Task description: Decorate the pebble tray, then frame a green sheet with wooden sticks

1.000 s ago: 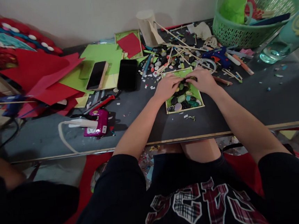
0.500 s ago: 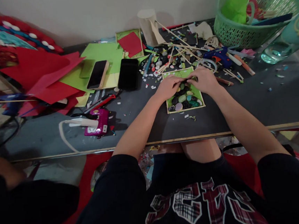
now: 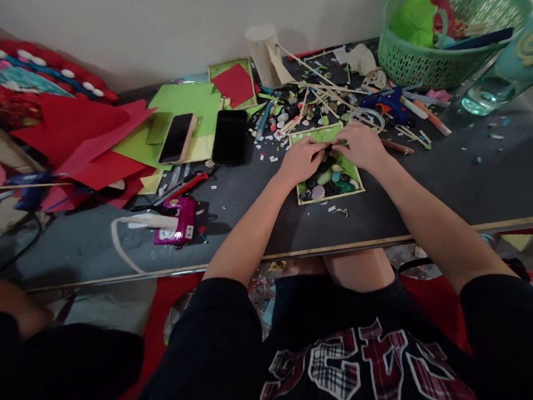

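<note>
A small green panel (image 3: 351, 166) edged with thin sticks lies on the table in front of me. Dark, green and pale pebbles (image 3: 324, 177) fill much of its lower part. My left hand (image 3: 304, 159) reaches over the panel from the left, its fingers curled and pinched together. From the right, my right hand (image 3: 359, 147) bends over the upper part, its fingertips meeting those of the left. Something small and dark shows between the fingertips, too hidden to name. The hands cover the pebbles beneath them.
Loose pebbles, sticks and paper scraps lie behind the panel. A blue glue gun (image 3: 386, 103), a roll of clear tape (image 3: 366, 118) and a green basket (image 3: 457, 27) are to the right. Two phones (image 3: 230, 136), coloured paper (image 3: 80, 126) and a purple power socket (image 3: 176, 222) are leftward. Another person's arm (image 3: 12, 306) shows far left.
The view has shifted slightly. Both hands stay together over the upper part of the panel, with only a small shift of the fingers.
</note>
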Motion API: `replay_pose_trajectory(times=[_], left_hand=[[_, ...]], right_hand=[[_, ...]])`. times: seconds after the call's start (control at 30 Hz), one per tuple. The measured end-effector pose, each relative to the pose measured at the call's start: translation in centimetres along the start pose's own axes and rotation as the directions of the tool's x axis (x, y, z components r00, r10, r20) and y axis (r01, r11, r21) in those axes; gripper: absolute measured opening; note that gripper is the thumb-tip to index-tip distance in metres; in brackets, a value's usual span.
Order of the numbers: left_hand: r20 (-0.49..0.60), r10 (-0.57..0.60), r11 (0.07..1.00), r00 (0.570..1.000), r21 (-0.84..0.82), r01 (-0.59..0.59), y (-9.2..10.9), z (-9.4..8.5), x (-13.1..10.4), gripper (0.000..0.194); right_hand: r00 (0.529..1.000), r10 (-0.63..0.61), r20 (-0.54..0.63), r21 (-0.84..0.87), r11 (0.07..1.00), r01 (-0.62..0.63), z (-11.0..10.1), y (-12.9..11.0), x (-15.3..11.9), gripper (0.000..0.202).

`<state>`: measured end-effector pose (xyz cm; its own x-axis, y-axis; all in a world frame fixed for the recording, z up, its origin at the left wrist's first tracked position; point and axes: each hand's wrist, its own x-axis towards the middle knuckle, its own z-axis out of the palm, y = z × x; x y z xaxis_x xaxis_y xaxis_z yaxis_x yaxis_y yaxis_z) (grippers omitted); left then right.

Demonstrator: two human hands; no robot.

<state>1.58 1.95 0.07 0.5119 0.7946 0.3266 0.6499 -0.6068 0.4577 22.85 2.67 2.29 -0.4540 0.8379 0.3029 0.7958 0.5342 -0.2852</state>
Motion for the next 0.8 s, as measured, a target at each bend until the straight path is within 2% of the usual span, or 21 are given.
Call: replay_pose_trajectory(times=[0.1, 0.23, 0.37, 0.43, 0.5, 0.6, 0.7, 0.8], left_hand=[[0.011, -0.018, 0.997, 1.000, -0.080, 0.019, -0.3, 0.0, 0.0, 0.035], [-0.083, -0.021, 0.997, 0.996, -0.070, 0.015, -0.7, 0.1, 0.0, 0.039], [-0.174, -0.014, 1.000, 0.985, -0.029, 0.009, -0.9, 0.1, -0.1, 0.036], [-0.186, -0.050, 0.999, 0.981, -0.002, 0.050, -1.1, 0.0, -0.1, 0.039], [-0.179, -0.100, 0.994, 0.979, 0.023, 0.105, -1.1, 0.0, -0.1, 0.045], [-0.158, -0.121, 0.990, 0.980, 0.046, 0.130, -1.1, -0.1, -0.1, 0.047], [-0.133, -0.057, 0.996, 0.989, 0.054, 0.065, -0.9, 0.1, -0.2, 0.045], [-0.181, -0.001, 0.998, 0.984, 0.061, 0.012, -0.6, 0.2, -0.4, 0.041]], right_hand=[[0.999, -0.022, -0.028, 0.050, 0.998, 0.023, -0.1, 0.1, -0.3, 0.015], [0.994, 0.021, -0.105, 0.131, 0.991, -0.007, -1.1, -0.1, -0.4, 0.021], [0.959, 0.243, -0.146, 0.017, 0.970, -0.243, -2.2, -0.8, -0.6, 0.027], [0.926, 0.345, -0.152, -0.093, 0.928, -0.361, -2.3, -1.0, -0.7, 0.029], [0.903, 0.402, -0.149, -0.170, 0.890, -0.424, -2.2, -1.1, -0.8, 0.029], [0.904, 0.402, -0.147, -0.198, 0.883, -0.425, -1.8, -0.9, -0.9, 0.027], [0.924, 0.325, -0.202, -0.144, 0.923, -0.356, -1.4, -0.7, -0.9, 0.028], [0.943, 0.240, -0.232, -0.059, 0.964, -0.260, -1.0, -0.9, -0.8, 0.032]])
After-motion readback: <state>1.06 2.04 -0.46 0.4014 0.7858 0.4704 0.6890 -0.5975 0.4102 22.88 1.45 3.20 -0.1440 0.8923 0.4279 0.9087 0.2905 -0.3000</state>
